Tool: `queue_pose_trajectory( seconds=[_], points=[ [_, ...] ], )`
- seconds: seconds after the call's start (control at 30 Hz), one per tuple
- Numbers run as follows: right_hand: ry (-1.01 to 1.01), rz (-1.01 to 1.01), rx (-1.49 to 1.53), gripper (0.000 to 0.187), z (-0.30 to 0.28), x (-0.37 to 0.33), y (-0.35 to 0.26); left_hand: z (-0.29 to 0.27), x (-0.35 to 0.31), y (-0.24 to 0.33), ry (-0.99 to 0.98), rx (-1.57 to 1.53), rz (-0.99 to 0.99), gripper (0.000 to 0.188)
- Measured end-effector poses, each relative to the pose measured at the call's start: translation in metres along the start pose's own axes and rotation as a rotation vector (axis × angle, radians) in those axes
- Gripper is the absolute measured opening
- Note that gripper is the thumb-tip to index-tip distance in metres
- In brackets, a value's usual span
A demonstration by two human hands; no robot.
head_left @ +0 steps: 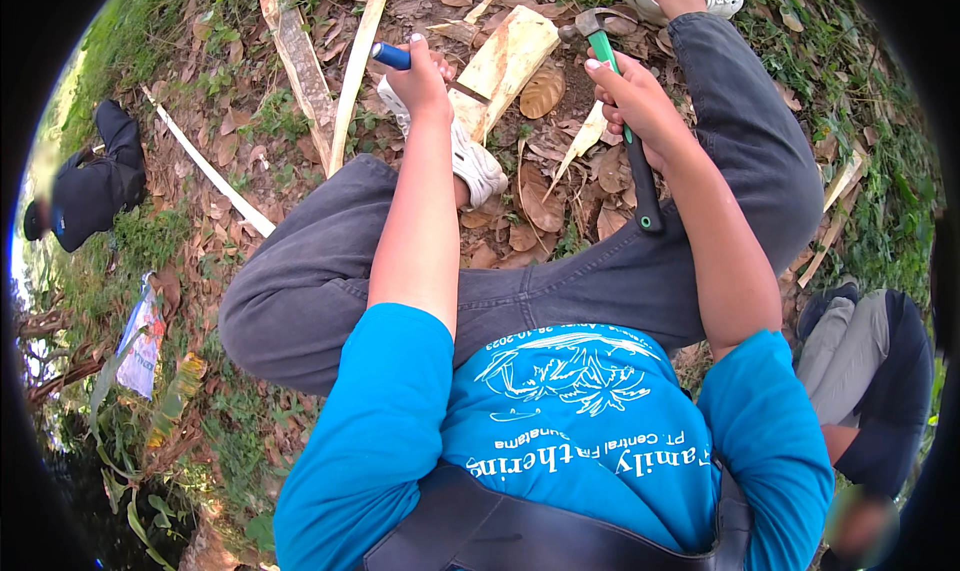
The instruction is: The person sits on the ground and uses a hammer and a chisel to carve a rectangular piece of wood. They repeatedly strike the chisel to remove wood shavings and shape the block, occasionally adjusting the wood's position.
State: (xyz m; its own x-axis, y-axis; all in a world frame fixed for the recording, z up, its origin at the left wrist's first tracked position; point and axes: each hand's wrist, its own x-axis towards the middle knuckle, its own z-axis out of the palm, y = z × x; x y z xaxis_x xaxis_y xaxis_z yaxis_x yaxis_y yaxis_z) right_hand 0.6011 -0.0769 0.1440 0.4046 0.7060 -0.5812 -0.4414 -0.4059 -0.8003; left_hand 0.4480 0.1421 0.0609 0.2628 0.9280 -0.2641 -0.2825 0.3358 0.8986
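My left hand [428,79] is closed round a chisel [391,57] whose blue handle end sticks out to the left. Its dark blade points right, across the near part of a pale split piece of wood [515,61]; whether the edge touches the wood I cannot tell. In my right hand [638,106] is a claw hammer [640,176], gripped partway along its green and black handle. The hammer's metal head [588,23] is by the far right end of the wood. My left shoe [470,161] is beside the wood's near end.
Brown leaves and grass cover the ground. Long wood strips [362,66] and a bark-covered slab [296,56] lie beyond my left knee. One person [95,186] is at far left, another [880,381] close on my right. A plastic sack [142,341] lies at left.
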Motion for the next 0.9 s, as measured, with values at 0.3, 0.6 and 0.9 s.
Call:
queue_pose_trajectory(
  seconds=[0.3, 0.6, 0.9],
  points=[
    [-0.002, -0.007, 0.032, 0.035, 0.006, -0.003, -0.002, -0.004, 0.005, -0.011, 0.048, 0.060, 0.075, 0.027],
    [-0.019, 0.008, 0.036, 0.043, 0.013, -0.010, -0.008, -0.001, 0.003, -0.014, 0.054, 0.050, 0.067, 0.025],
    [-0.044, 0.006, 0.002, 0.041, 0.010, -0.008, -0.006, -0.012, 0.017, -0.044, 0.003, 0.195, 0.163, 0.025]
  ],
)
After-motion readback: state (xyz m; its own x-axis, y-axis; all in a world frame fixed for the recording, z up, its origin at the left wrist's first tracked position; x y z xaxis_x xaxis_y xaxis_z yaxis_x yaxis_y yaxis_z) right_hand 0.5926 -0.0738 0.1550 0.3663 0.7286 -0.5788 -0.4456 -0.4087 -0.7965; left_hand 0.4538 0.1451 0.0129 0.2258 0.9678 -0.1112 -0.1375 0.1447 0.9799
